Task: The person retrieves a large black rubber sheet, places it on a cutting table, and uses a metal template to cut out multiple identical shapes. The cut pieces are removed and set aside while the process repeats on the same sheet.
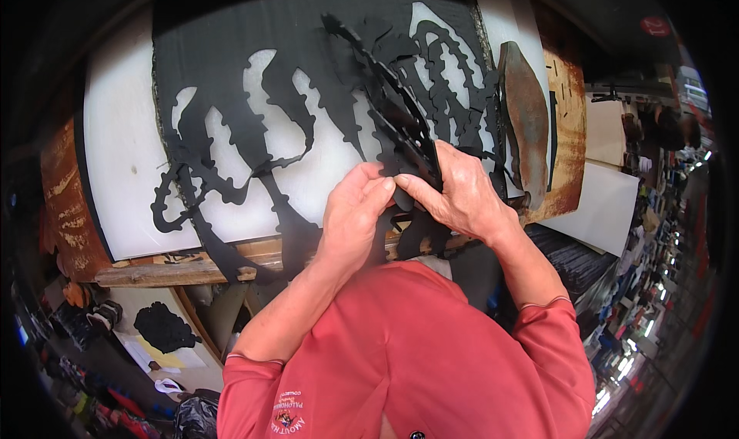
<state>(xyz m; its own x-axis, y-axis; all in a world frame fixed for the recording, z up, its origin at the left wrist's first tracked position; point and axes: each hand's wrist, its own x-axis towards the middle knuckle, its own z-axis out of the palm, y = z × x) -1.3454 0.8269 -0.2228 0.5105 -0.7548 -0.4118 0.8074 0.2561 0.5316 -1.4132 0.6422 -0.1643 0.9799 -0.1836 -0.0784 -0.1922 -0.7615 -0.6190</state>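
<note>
A stack of black cut-outs (400,131) stands just above the middle of the view, pinched between both hands: the left hand (352,212) closes its fingertips on the lower edge, and the right hand (462,192) grips the same bundle from the other side, thumb and fingers touching the left's. The pieces are thin, flat and matt black with wavy, scalloped edges, fanned out and tilted up toward the far side. They rise from a black sheet (231,77) spread over a white board (123,169); the sheet is full of long, lobed holes through which the white shows, and loose strips of it curl down at the left and hang over the near edge. The board lies on a wooden bench (177,269) whose front edge runs under the hands. To the right of the stack a rusty brown, leaf-shaped metal piece (527,123) rests on a worn brown slab (570,131), close to the right hand but not touching it. Down at the lower left, below the bench, a black lump (162,327) lies on pale paper (173,358). No container shows near the hands. The red shirt (408,362) fills the bottom
</note>
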